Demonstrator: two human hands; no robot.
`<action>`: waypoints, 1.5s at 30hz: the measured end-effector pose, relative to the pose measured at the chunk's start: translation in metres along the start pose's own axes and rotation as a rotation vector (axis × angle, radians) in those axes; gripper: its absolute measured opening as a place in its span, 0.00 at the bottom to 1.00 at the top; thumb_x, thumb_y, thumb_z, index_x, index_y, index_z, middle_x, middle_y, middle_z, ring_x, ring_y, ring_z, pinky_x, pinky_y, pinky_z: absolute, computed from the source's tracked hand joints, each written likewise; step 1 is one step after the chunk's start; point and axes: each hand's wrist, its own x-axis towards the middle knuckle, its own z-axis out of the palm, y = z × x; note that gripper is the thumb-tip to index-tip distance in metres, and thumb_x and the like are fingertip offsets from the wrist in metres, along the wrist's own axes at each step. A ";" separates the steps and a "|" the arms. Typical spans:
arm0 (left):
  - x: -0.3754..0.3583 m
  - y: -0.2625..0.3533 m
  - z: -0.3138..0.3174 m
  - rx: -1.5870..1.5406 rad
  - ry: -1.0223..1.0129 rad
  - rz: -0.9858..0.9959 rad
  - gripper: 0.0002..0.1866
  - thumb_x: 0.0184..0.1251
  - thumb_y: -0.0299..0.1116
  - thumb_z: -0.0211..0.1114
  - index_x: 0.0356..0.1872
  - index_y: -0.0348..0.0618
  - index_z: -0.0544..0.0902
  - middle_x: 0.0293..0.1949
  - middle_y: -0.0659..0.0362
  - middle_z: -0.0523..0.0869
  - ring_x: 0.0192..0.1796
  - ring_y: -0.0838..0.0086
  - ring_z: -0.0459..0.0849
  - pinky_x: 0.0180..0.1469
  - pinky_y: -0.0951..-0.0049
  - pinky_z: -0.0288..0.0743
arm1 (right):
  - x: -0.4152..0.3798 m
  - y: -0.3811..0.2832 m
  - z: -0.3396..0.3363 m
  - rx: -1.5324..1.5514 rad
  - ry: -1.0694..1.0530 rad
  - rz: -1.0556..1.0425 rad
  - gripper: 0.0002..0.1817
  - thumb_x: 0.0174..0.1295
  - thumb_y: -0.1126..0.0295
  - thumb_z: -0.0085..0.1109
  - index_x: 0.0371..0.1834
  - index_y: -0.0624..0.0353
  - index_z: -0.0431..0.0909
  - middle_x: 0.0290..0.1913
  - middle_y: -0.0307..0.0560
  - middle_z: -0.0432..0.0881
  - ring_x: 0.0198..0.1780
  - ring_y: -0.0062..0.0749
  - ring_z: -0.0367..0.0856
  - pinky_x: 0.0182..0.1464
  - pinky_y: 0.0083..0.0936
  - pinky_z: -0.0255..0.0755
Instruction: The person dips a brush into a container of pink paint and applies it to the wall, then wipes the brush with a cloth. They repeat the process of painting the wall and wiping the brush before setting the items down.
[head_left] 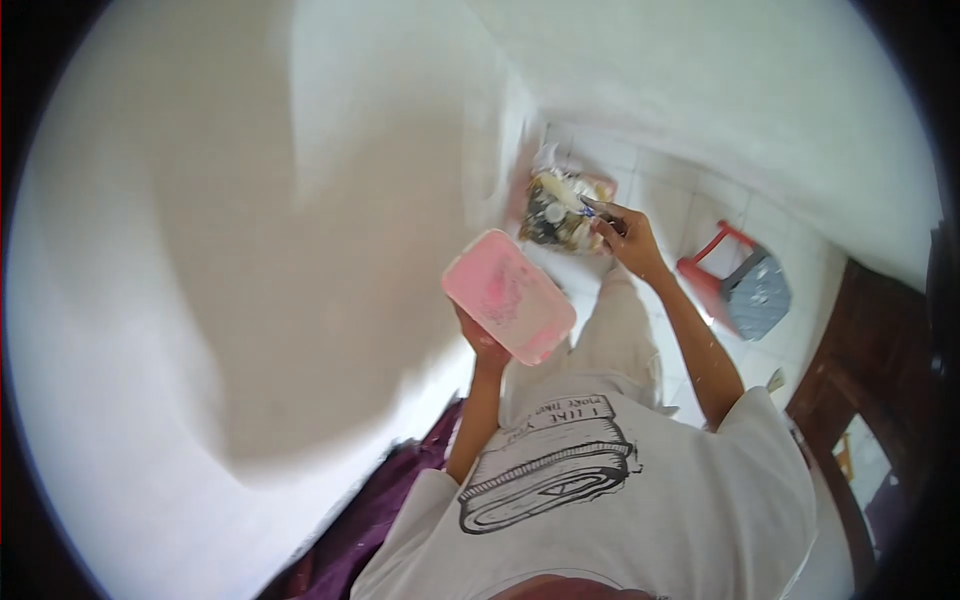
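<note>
My left hand [484, 343] grips a pink plastic tub [510, 297] from its near side. The tub is tilted so that its inside shows, with pale smears and dark specks on the bottom. My right hand [625, 237] is closed around the handle of a paintbrush [565, 193], with a pale head and some blue near my fingers. Its head points left, away from the tub and in front of a messy, paint-spattered container [545, 225] on the floor. What lies inside that container is too jumbled to name.
Pale walls [370, 180] rise at the left and top and meet in a corner. On the tiled floor [660, 205], a red and grey plastic stool [750, 290] stands to the right. Purple cloth [410, 500] hangs at lower left, and dark wooden furniture [850, 350] is at the right.
</note>
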 end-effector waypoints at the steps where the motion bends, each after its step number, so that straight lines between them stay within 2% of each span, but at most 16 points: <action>1: 0.006 0.001 0.016 0.004 -0.074 0.036 0.34 0.78 0.62 0.43 0.75 0.52 0.63 0.70 0.57 0.71 0.72 0.59 0.71 0.72 0.51 0.67 | -0.010 -0.026 -0.012 0.115 -0.027 0.008 0.20 0.73 0.68 0.58 0.66 0.59 0.77 0.33 0.38 0.84 0.25 0.12 0.71 0.26 0.15 0.66; 5: 0.018 0.002 0.069 -0.118 -0.124 0.138 0.33 0.79 0.61 0.42 0.74 0.51 0.64 0.70 0.57 0.72 0.71 0.60 0.71 0.72 0.52 0.67 | -0.051 -0.123 -0.031 0.108 0.027 -0.214 0.18 0.74 0.65 0.56 0.60 0.65 0.78 0.33 0.43 0.84 0.23 0.16 0.73 0.24 0.15 0.65; 7: 0.014 0.004 0.098 0.047 -0.349 0.346 0.32 0.79 0.61 0.42 0.73 0.51 0.65 0.69 0.58 0.72 0.70 0.62 0.72 0.72 0.53 0.68 | -0.084 -0.172 -0.034 0.106 0.041 -0.250 0.15 0.75 0.65 0.55 0.56 0.66 0.78 0.33 0.43 0.84 0.24 0.17 0.74 0.24 0.16 0.66; 11: 0.027 -0.007 0.122 0.050 -0.278 0.357 0.33 0.79 0.62 0.42 0.73 0.50 0.64 0.68 0.59 0.72 0.69 0.63 0.72 0.71 0.55 0.69 | -0.133 -0.219 -0.046 0.103 -0.005 -0.337 0.13 0.76 0.68 0.51 0.50 0.69 0.77 0.30 0.46 0.83 0.21 0.19 0.75 0.23 0.17 0.67; 13: 0.044 -0.018 0.112 0.472 -0.126 0.472 0.35 0.78 0.64 0.41 0.73 0.50 0.64 0.69 0.59 0.71 0.69 0.63 0.72 0.71 0.56 0.68 | -0.154 -0.240 -0.062 -0.008 -0.120 -0.255 0.12 0.74 0.72 0.51 0.53 0.70 0.77 0.27 0.47 0.83 0.21 0.19 0.75 0.25 0.19 0.68; 14: 0.042 -0.019 0.119 0.460 -0.126 0.471 0.35 0.78 0.64 0.41 0.73 0.50 0.64 0.69 0.59 0.71 0.69 0.63 0.72 0.71 0.56 0.68 | -0.160 -0.247 -0.066 -0.020 -0.119 -0.254 0.12 0.74 0.72 0.51 0.53 0.70 0.77 0.27 0.47 0.83 0.21 0.19 0.75 0.25 0.19 0.68; 16: 0.039 -0.020 0.134 0.214 -0.173 0.457 0.37 0.77 0.66 0.40 0.74 0.50 0.62 0.70 0.58 0.69 0.71 0.62 0.69 0.71 0.55 0.67 | -0.166 -0.259 -0.072 -0.356 -0.161 -0.265 0.11 0.71 0.75 0.55 0.51 0.70 0.77 0.26 0.50 0.83 0.20 0.21 0.76 0.27 0.22 0.69; 17: 0.038 -0.019 0.141 0.206 -0.181 0.462 0.37 0.77 0.66 0.40 0.74 0.50 0.62 0.70 0.58 0.69 0.71 0.62 0.69 0.71 0.55 0.67 | -0.168 -0.267 -0.076 -0.428 -0.162 -0.188 0.12 0.66 0.77 0.59 0.51 0.69 0.78 0.30 0.55 0.85 0.23 0.30 0.80 0.30 0.29 0.73; 18: 0.040 -0.017 0.149 0.174 -0.240 0.494 0.38 0.77 0.67 0.39 0.75 0.50 0.62 0.70 0.57 0.69 0.72 0.61 0.68 0.72 0.54 0.66 | -0.167 -0.271 -0.081 -0.433 -0.159 -0.195 0.12 0.66 0.77 0.59 0.51 0.69 0.78 0.30 0.55 0.85 0.23 0.30 0.80 0.30 0.29 0.73; 20: 0.043 -0.012 0.149 0.138 -0.307 0.531 0.39 0.76 0.68 0.37 0.75 0.51 0.61 0.71 0.57 0.68 0.73 0.61 0.66 0.73 0.54 0.65 | -0.168 -0.273 -0.080 -0.515 -0.083 -0.375 0.14 0.62 0.78 0.63 0.51 0.67 0.79 0.36 0.58 0.86 0.29 0.41 0.85 0.34 0.34 0.75; 23: 0.053 -0.014 0.144 0.085 -0.375 0.569 0.43 0.72 0.73 0.37 0.76 0.53 0.59 0.72 0.57 0.66 0.74 0.59 0.65 0.74 0.51 0.63 | -0.164 -0.277 -0.086 -0.638 -0.052 -0.470 0.18 0.58 0.82 0.64 0.53 0.66 0.81 0.36 0.58 0.86 0.31 0.41 0.83 0.37 0.30 0.76; 27: 0.056 -0.032 0.141 0.183 -0.352 0.693 0.43 0.71 0.74 0.38 0.76 0.53 0.59 0.73 0.57 0.66 0.74 0.59 0.64 0.74 0.50 0.63 | -0.166 -0.291 -0.093 -0.677 -0.076 -0.473 0.17 0.57 0.82 0.64 0.51 0.66 0.83 0.37 0.58 0.86 0.31 0.45 0.83 0.37 0.31 0.76; 30: 0.058 -0.051 0.140 0.259 -0.328 0.781 0.44 0.70 0.75 0.38 0.76 0.54 0.59 0.73 0.57 0.66 0.74 0.58 0.64 0.74 0.50 0.63 | -0.163 -0.295 -0.097 -0.675 -0.076 -0.332 0.14 0.57 0.81 0.64 0.47 0.67 0.85 0.37 0.58 0.86 0.31 0.48 0.83 0.37 0.33 0.76; 32: 0.063 -0.059 0.137 0.307 -0.316 0.842 0.45 0.70 0.75 0.38 0.76 0.54 0.59 0.73 0.57 0.65 0.75 0.58 0.64 0.74 0.50 0.63 | -0.153 -0.285 -0.093 -0.723 -0.078 -0.488 0.11 0.60 0.77 0.63 0.45 0.65 0.85 0.38 0.57 0.87 0.36 0.54 0.84 0.40 0.39 0.76; 35: 0.066 -0.057 0.125 0.382 -0.300 0.939 0.45 0.69 0.76 0.38 0.76 0.54 0.59 0.73 0.57 0.65 0.75 0.58 0.64 0.74 0.49 0.63 | -0.143 -0.272 -0.081 -0.776 -0.092 -0.561 0.12 0.58 0.80 0.64 0.47 0.66 0.85 0.35 0.57 0.86 0.28 0.49 0.80 0.34 0.35 0.74; 45: 0.079 -0.064 0.119 0.627 -0.248 1.215 0.47 0.67 0.78 0.39 0.77 0.55 0.58 0.74 0.58 0.64 0.75 0.58 0.64 0.75 0.48 0.62 | -0.130 -0.266 -0.078 -0.873 -0.114 -0.578 0.12 0.60 0.77 0.63 0.46 0.64 0.86 0.33 0.56 0.84 0.32 0.49 0.82 0.38 0.39 0.75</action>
